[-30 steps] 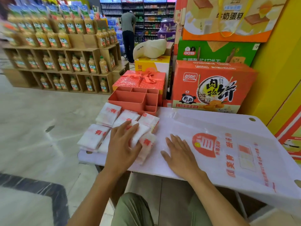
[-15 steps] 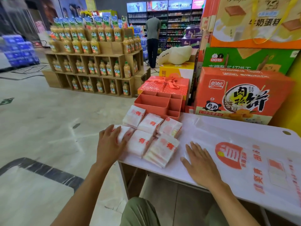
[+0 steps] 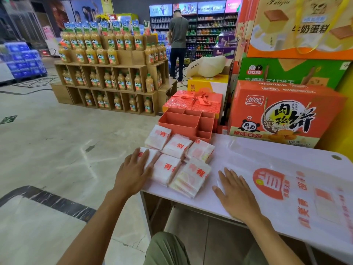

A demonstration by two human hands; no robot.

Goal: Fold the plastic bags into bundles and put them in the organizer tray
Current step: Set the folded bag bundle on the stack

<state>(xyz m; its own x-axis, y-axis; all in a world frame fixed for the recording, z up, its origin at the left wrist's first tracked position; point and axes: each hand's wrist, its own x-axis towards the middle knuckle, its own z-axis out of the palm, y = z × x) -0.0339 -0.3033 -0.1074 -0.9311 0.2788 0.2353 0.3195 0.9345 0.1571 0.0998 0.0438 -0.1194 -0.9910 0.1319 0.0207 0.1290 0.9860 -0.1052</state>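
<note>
Several folded white bag bundles [image 3: 178, 163] with red print lie in two rows at the left end of the white table [image 3: 257, 148]. My left hand [image 3: 132, 172] rests flat, fingers straight, on the leftmost near bundle [image 3: 150, 156] at the table's corner. My right hand [image 3: 236, 194] lies flat on an unfolded white plastic bag [image 3: 286, 188] with a red logo, spread over the right part of the table. The coral organizer tray [image 3: 183, 122], with several compartments, stands behind the bundles with nothing visible in it.
A large orange carton [image 3: 282, 111] and stacked boxes stand behind the table on the right. A red gift box [image 3: 193, 101] sits behind the tray. A juice bottle display [image 3: 108, 73] and a person [image 3: 178, 41] stand across the tiled floor.
My left hand slid from the middle bundles to the leftmost bundle at the table's corner. The right hand stayed flat on the spread bag. The camera view turned left.
</note>
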